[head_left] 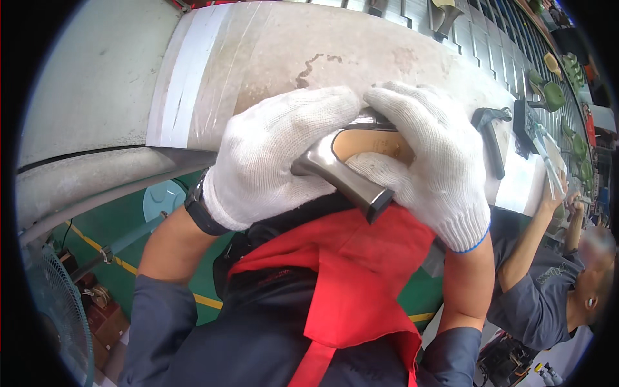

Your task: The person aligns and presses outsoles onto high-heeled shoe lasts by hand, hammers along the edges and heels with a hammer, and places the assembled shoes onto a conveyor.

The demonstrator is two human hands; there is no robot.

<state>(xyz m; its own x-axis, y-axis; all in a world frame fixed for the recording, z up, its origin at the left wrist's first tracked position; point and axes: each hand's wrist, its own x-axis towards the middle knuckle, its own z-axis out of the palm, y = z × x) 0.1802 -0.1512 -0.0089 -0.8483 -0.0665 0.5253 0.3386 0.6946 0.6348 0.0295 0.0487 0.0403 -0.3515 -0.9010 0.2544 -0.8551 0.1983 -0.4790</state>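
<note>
Currently | both hands (274,151) (435,158) curled around grey shoe (325,164) | right thumb (377,171) apparently inside opening

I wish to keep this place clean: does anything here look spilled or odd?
Yes: a dark, wavy streak marks the pale worktop just beyond the left hand. It looks odd against the lighter surface around it; I cannot tell whether it is wet.
</note>
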